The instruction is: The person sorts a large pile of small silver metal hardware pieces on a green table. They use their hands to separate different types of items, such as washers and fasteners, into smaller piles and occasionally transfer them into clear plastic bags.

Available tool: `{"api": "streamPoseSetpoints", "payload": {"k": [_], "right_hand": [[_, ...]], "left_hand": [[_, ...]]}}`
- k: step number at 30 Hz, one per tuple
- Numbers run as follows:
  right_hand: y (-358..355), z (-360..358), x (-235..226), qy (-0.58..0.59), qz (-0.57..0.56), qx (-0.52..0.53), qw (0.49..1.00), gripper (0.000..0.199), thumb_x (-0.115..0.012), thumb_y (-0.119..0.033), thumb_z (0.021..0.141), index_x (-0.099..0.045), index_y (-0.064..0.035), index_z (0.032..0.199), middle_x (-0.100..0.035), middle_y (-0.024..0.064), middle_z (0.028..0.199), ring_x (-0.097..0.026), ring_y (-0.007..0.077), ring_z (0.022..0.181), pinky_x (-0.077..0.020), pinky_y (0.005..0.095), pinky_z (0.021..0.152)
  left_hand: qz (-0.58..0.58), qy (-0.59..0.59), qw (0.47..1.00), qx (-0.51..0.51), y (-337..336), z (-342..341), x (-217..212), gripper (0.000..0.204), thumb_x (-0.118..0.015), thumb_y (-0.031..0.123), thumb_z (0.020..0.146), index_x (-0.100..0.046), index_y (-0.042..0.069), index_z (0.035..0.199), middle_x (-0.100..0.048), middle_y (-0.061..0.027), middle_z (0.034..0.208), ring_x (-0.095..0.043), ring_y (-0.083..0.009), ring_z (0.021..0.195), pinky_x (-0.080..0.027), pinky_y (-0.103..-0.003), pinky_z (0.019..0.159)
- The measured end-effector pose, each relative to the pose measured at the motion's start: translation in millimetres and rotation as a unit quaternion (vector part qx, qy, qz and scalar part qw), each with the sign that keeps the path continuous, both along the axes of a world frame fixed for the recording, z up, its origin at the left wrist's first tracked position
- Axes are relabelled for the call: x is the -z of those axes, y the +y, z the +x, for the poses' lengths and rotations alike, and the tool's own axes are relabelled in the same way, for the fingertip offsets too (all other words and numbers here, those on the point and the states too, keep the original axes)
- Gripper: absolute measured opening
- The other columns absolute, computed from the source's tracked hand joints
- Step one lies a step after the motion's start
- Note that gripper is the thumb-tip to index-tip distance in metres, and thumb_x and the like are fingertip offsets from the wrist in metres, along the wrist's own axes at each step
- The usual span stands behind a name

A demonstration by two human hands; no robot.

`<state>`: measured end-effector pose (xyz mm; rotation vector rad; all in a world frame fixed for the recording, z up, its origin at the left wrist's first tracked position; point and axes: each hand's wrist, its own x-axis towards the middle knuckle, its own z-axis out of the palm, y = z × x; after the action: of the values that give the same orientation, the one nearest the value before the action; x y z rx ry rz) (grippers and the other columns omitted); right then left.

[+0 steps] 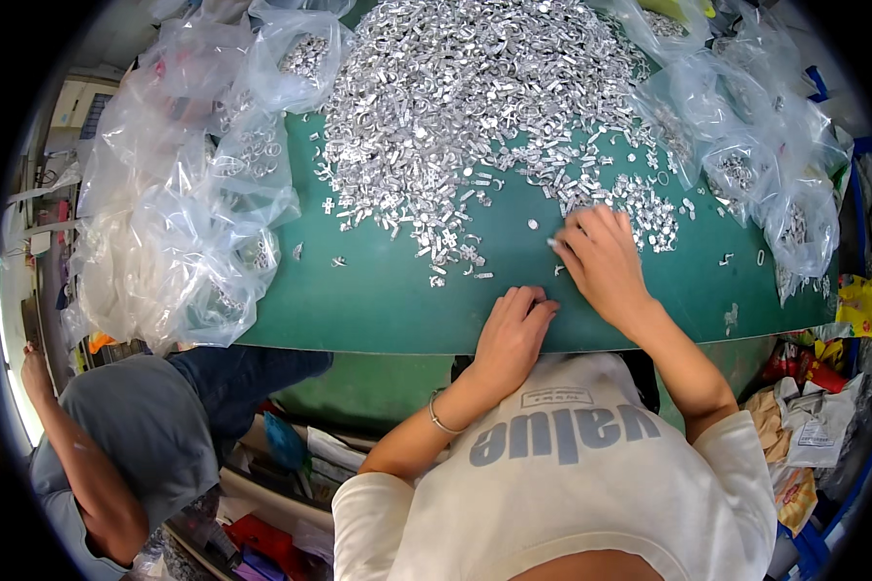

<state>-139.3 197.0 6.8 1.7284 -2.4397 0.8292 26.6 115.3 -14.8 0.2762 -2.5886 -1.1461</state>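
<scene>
A large heap of small silvery metal pieces [475,87], like charms or jewellery parts, covers the far middle of the green table [378,290]. My right hand [606,261] is over the table at the near side of a smaller cluster of pieces [649,208]. Its fingers are bent and slightly blurred; a bright speck shows at a fingertip, too small to name. My left hand [513,334] rests at the table's near edge, fingers curled together; whatever they hold, if anything, is hidden. One round silvery piece [533,224] lies alone to the left of my right hand.
Clear plastic bags [194,194] with metal pieces crowd the table's left side. More such bags [746,145] line the right. A few stray pieces [338,261] lie on the green surface. Another person [136,436] sits at the left. Packets and bags [814,416] are piled at the right.
</scene>
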Motion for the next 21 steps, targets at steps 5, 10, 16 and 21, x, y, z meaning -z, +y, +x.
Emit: {"api": "streamPoseSetpoints", "payload": {"k": [5,10,16,21], "right_hand": [[34,26,-10,-0.069,0.043,-0.077,0.994,0.012,-0.068,-0.008,0.077,-0.063,-0.0043,0.087,-0.053,0.0064,0.090,-0.049,0.0243,0.088,-0.0367,0.0361,0.077],[50,14,-9,-0.197,0.026,-0.078,0.977,0.025,-0.067,-0.006,0.077,-0.065,-0.0038,0.102,-0.059,0.0080,0.107,-0.052,0.0272,0.102,-0.0390,0.0393,0.086],[30,11,-3,-0.042,0.045,-0.130,0.990,0.030,-0.067,-0.006,0.076,-0.064,-0.0027,0.106,-0.058,0.0091,0.117,-0.052,0.0304,0.115,-0.0395,0.0425,0.092],[48,-12,0,-0.016,0.046,-0.038,0.998,0.032,-0.068,-0.009,0.078,-0.063,-0.0041,0.110,-0.055,0.0088,0.129,-0.045,0.0288,0.127,-0.0387,0.0429,0.099]], "left_hand": [[0.042,0.030,0.998,-0.047,4,0,-6,0.028,-0.072,0.003,0.077,-0.061,0.003,0.103,-0.056,-0.0131,0.103,-0.055,-0.0302,0.092,-0.044,-0.037,0.075],[0.000,0.002,0.999,-0.054,4,-2,-16,0.031,-0.072,0.004,0.076,-0.060,0.003,0.105,-0.056,-0.0129,0.104,-0.054,-0.0304,0.092,-0.044,-0.038,0.079],[0.003,0.007,1.000,0.028,8,0,-1,0.022,-0.069,0.000,0.076,-0.062,0.001,0.098,-0.056,-0.0122,0.101,-0.054,-0.0301,0.089,-0.044,-0.040,0.080],[0.011,0.048,0.999,-0.002,7,4,2,0.021,-0.067,-0.002,0.077,-0.063,0.001,0.097,-0.057,-0.0127,0.098,-0.054,-0.0307,0.088,-0.045,-0.040,0.078]]}}
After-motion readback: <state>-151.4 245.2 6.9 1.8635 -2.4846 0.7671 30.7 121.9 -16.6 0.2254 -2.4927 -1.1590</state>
